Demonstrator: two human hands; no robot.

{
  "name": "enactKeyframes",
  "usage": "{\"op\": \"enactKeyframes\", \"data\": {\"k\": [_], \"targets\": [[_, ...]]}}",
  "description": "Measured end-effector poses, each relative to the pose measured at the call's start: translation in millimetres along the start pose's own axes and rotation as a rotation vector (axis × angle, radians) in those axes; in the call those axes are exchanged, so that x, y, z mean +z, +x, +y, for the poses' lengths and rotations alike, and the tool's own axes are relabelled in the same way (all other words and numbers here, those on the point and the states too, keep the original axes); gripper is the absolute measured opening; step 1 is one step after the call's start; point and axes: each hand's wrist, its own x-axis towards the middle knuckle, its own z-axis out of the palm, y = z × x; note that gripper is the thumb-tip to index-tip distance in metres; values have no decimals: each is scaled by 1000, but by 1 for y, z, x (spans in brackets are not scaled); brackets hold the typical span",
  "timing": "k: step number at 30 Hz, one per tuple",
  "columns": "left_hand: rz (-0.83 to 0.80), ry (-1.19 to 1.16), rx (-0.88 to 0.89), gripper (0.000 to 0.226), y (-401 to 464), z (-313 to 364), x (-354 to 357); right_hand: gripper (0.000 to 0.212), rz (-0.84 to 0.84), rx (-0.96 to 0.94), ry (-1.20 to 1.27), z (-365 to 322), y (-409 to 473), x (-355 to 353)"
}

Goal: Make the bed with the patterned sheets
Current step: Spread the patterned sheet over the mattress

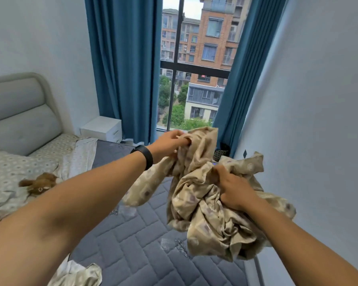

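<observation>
— Beige, ring-printed cotton by the look of it: that's the patterned sheet point(205, 195), bunched in the air over the bare grey quilted mattress point(132, 240), near the right-hand wall.

— How should it be opened out?

— I'd hunt for a hem or corner first, draw the hands apart, and let the bundle fall loose before laying it flat; tugging from the middle likely just tightens the knot.

— And the hands?

— Both arms reach forward. The left hand point(170, 144), black band at the wrist, pinches a fold up high. The right hand point(234, 188) sits lower, fingers curled into the crumpled bulk, gripping it.
</observation>
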Motion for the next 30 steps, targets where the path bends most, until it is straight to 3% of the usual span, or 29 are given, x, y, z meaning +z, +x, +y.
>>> {"op": "enactKeyframes", "data": {"k": [3,8,11,14,17,20,24,30], "targets": [[-203,288,76,10,-25,-25,-12,92,14,9,60,-38,24,13],[-233,187,28,23,-45,-58,-47,119,71,-18,268,-84,47,31],[-316,154,11,24,-56,-73,-83,113,53,-93,295,-120,67,44],[-392,-73,-81,14,-72,-94,-118,87,13,-120,268,-149,75,60],[-164,-301,-129,23,-93,-127,-157,82,-36,-151,254,-182,82,83],[185,-135,-158,24,-116,-156,-193,85,-49,-125,333,-205,91,100],[119,64,-299,46,-151,-198,-230,91,-56,-137,392,-230,100,110],[131,89,-368,70,-201,-210,-223,89,-79,-214,391,-261,108,125]]}}
